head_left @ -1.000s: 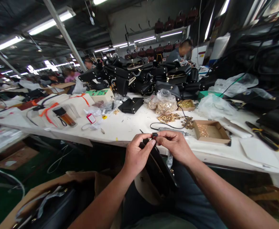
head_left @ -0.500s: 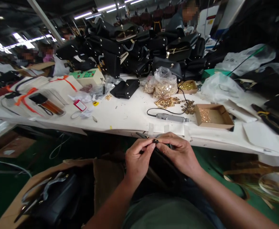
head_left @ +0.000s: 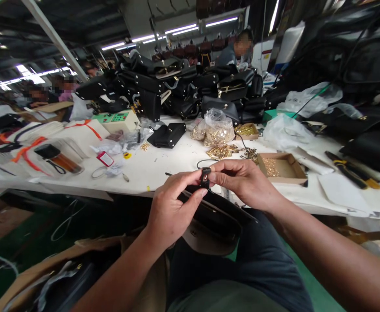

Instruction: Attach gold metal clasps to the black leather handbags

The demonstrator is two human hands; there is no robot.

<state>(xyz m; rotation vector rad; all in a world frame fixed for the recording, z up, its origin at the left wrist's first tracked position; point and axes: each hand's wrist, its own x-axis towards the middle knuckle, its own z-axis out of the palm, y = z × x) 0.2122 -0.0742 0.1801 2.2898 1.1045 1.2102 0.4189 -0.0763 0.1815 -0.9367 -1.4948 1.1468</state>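
Between my two hands is a small black strap loop (head_left: 204, 177) with a bit of shiny metal in its middle. My left hand (head_left: 172, 203) grips it from the left, thumb below and fingers above. From the right, my right hand (head_left: 247, 182) pinches the same piece between thumb and fingertips. Under my hands a black handbag (head_left: 214, 212) rests open on my lap, its flap with a light-coloured inner side hanging down. Whether the strap loop joins the bag is hidden by my fingers.
Across the white table (head_left: 138, 177) lie gold metal fittings (head_left: 222, 151), a bag of fittings (head_left: 217, 130) and a cardboard tray (head_left: 287, 173). Pliers (head_left: 348, 171) lie at the right. Black handbags (head_left: 180, 82) are piled behind. A carton (head_left: 112, 249) stands lower left; a person (head_left: 234, 52) is beyond.
My hands have risen slightly and the strap loop has turned, so its metal part now shows. The handbag on my lap has come into fuller view. The camera view has tilted upward.
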